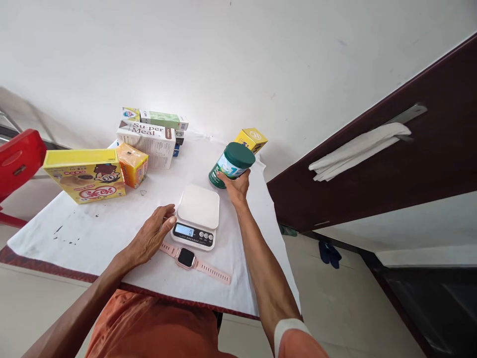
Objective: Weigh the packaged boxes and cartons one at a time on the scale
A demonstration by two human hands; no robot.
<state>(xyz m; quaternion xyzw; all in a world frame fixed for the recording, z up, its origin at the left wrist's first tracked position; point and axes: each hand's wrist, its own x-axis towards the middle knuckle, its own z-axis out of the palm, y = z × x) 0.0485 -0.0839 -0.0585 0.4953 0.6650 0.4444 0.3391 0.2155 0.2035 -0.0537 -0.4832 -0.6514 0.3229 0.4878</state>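
My right hand [237, 186] is wrapped round a green canister [231, 161] with a dark green lid, at the right of the table. The thumb shows on its near side; the other fingers are mostly hidden behind it. A white kitchen scale [198, 206] lies in front of me, its lit display reading 0 and its platform bare. Just left of the scale rests my left hand [154, 233], fingers loosely curved and holding nothing, the thumb at the scale's edge. Below the scale a pink-strapped smartwatch [186, 258] is stretched out flat.
On the left stand a yellow box [85, 176], an orange packet [132, 165] and a white "Su-per Meal" box [147, 144], with more cartons behind. Behind the canister is a small yellow box [252, 139]. A white wall borders the table's back; a red chair [20, 166] stands left.
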